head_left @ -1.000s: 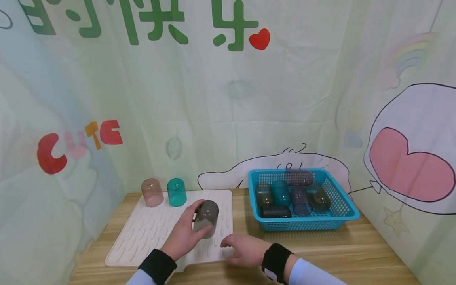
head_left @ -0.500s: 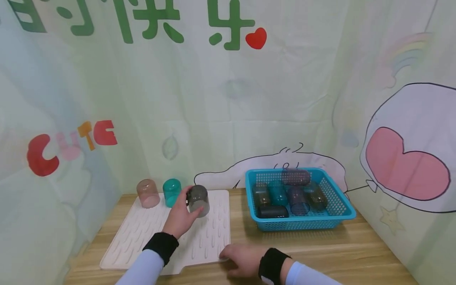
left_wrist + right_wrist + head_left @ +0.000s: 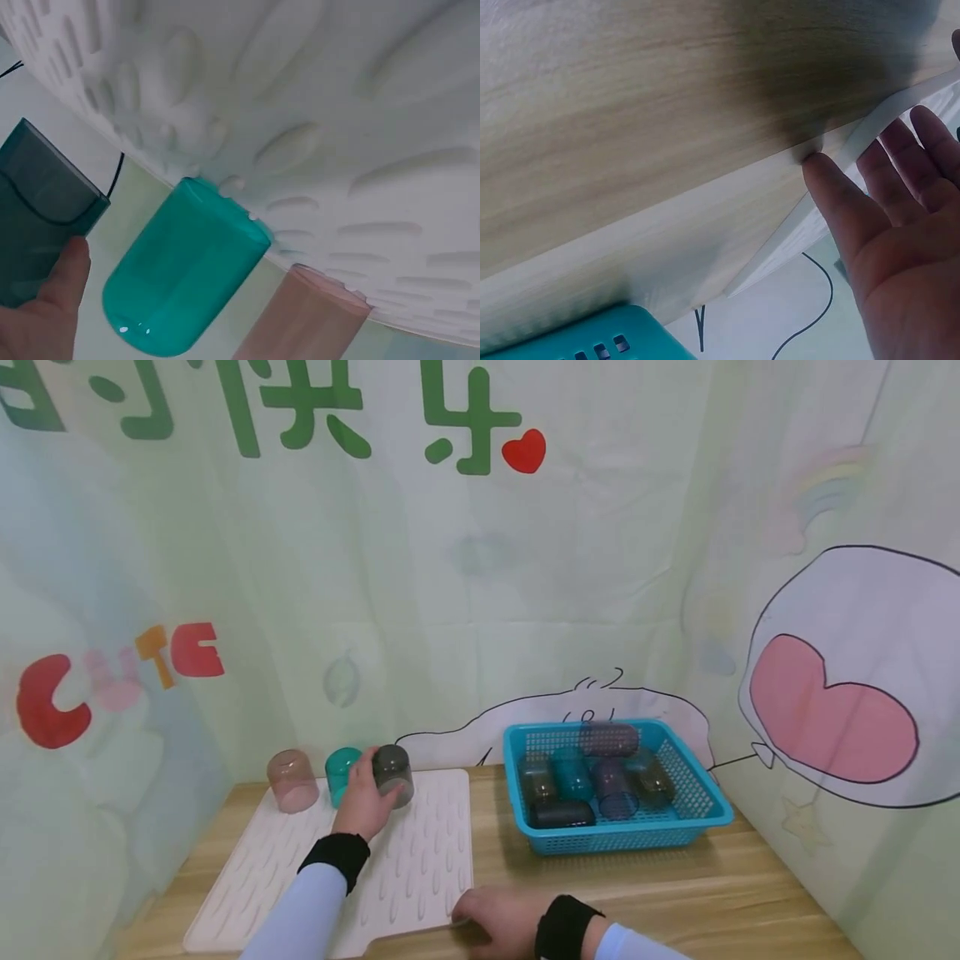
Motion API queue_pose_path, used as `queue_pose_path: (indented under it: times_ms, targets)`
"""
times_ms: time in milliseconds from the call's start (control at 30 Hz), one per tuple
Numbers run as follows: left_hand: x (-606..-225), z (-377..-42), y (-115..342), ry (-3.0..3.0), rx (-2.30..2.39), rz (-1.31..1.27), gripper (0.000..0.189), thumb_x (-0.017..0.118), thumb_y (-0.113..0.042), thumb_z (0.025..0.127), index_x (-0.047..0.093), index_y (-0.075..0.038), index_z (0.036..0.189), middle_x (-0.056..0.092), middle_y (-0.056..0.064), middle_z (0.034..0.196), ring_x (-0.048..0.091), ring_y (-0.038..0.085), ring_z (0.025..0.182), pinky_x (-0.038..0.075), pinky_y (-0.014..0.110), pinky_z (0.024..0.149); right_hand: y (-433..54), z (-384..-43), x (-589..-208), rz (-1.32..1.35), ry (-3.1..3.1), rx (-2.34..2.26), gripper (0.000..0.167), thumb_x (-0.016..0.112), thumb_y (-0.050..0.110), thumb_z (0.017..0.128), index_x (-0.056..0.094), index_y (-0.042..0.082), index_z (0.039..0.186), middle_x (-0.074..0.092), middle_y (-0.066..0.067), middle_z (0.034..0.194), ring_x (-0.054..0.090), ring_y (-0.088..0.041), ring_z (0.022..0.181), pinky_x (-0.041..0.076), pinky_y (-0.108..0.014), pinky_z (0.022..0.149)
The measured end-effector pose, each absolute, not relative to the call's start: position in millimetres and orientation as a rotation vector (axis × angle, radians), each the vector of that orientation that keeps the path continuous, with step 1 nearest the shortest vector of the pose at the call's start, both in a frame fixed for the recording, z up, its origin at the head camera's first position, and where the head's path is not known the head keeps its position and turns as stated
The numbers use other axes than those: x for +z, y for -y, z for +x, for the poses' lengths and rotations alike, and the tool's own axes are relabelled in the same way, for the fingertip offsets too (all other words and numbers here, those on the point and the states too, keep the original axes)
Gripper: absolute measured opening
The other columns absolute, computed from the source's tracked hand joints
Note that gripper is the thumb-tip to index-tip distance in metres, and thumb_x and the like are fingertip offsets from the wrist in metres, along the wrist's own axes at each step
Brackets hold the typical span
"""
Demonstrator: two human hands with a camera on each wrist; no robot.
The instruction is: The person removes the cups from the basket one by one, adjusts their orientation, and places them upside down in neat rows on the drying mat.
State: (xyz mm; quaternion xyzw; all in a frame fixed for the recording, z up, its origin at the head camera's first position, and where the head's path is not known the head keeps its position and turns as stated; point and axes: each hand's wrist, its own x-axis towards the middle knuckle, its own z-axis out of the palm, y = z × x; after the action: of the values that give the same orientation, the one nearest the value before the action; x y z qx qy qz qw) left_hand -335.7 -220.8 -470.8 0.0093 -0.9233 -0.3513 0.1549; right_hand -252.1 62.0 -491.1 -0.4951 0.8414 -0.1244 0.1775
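Observation:
My left hand [image 3: 365, 802] grips a dark grey see-through cup [image 3: 395, 770], mouth down, over the far part of the white ridged drying mat [image 3: 427, 860]. In the left wrist view a narrow gap shows between the grey cup's rim and the mat. Just left of that hand, a teal cup [image 3: 187, 270] stands upside down on the mat, partly hidden in the head view. A pink cup [image 3: 292, 781] stands inverted at the far left corner. My right hand [image 3: 907, 247] rests at the mat's near right corner, fingers loosely extended, thumb tip on the wood.
A blue plastic basket [image 3: 622, 837] stands on the wooden table [image 3: 675, 885] to the right of the mat. Several tinted cups lie on their sides in it, among them a black one [image 3: 562, 814]. A printed curtain [image 3: 465, 610] hangs close behind the table.
The left hand has carried the grey cup away from me and leftward, beside the teal cup. The right hand has shifted slightly down at the mat's corner. The head view has turned slightly right.

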Motion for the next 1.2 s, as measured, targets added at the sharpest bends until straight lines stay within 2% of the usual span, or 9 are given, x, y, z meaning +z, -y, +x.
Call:
queue_pose_path:
  times_ms: [267,533,900,1200]
  targets:
    - [-478.7,-346.3,221.2,2.693,-0.954,0.073,0.083,0.069,-0.024,0.097,0.017,-0.002,0.157,0.032,0.034,0.153,0.050,0.053,0.131,0.049,0.060,0.104,-58.6,-249.2,-490.1,-1.369,-2.372,-0.353,0.037,0.071,0.029,0.096,0.060,0.023,0.131,0.063,0.015,0.126,0.056,0.007,0.111,0.050,-0.018,0.097]
    - [-482.6,-355.4,218.1,2.727,-0.916,0.089,0.082,0.069,-0.026,0.098,0.018,0.000,0.156,0.038,0.035,0.148,0.053,0.051,0.129,0.050,0.059,0.103,-56.9,-248.1,-489.5,-1.346,-2.360,-0.369,0.037,0.069,0.037,0.097,0.061,0.023,0.130,0.063,0.017,0.122,0.055,0.008,0.105,0.050,-0.018,0.096]
    - [-488.2,-362.9,212.8,2.757,-0.912,0.114,0.083,0.070,-0.026,0.097,0.018,0.000,0.157,0.038,0.036,0.150,0.048,0.051,0.134,0.047,0.060,0.107,-56.0,-250.0,-491.4,-1.292,-2.344,-0.387,0.038,0.069,0.038,0.097,0.060,0.024,0.131,0.062,0.017,0.122,0.053,0.008,0.101,0.051,-0.018,0.096]
    - [-490.2,-367.3,204.8,2.765,-0.896,0.108,0.086,0.072,-0.026,0.096,0.018,-0.001,0.158,0.038,0.036,0.149,0.052,0.051,0.130,0.049,0.060,0.104,-60.0,-249.6,-488.2,-1.287,-2.352,-0.400,0.037,0.071,0.030,0.097,0.059,0.022,0.131,0.062,0.017,0.123,0.054,0.008,0.103,0.050,-0.017,0.097]
